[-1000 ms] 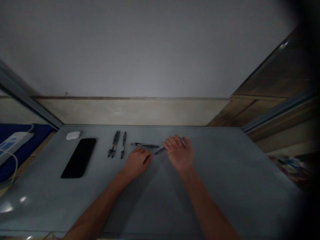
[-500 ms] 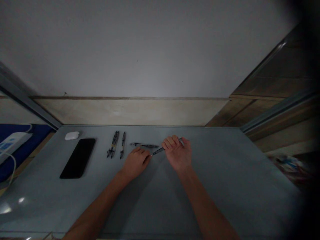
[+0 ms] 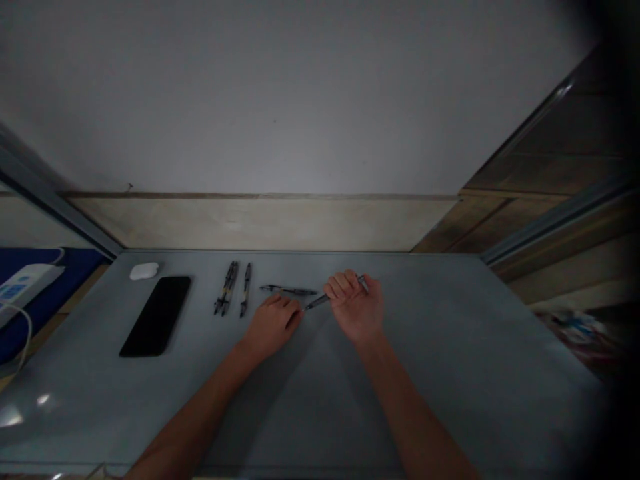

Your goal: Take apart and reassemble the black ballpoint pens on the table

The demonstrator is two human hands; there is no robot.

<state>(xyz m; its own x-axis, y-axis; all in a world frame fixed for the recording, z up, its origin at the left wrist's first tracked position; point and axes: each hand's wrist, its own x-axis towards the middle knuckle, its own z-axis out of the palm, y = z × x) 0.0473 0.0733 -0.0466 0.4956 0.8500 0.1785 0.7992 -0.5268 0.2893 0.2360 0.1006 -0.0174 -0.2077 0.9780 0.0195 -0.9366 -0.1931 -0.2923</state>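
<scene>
My right hand [image 3: 354,305] is closed around a dark pen [image 3: 318,302], its fingers curled towards me and the thin tip pointing left. That tip reaches the fingertips of my left hand [image 3: 275,321], which is closed, palm down, low over the table. Whether the left fingers pinch the tip or something small beside it is hidden. Just beyond my left hand lies another dark pen [image 3: 289,291], roughly crosswise. Farther left a single pen [image 3: 245,289] lies lengthwise, beside a small bunch of similar pens [image 3: 227,288].
A black phone [image 3: 156,317] lies on the grey table [image 3: 450,360] at left, with a white earbud case [image 3: 144,271] behind it. A white power strip [image 3: 25,287] with a cable rests on blue cloth beyond the table's left edge. A wall [image 3: 270,223] rises behind the table.
</scene>
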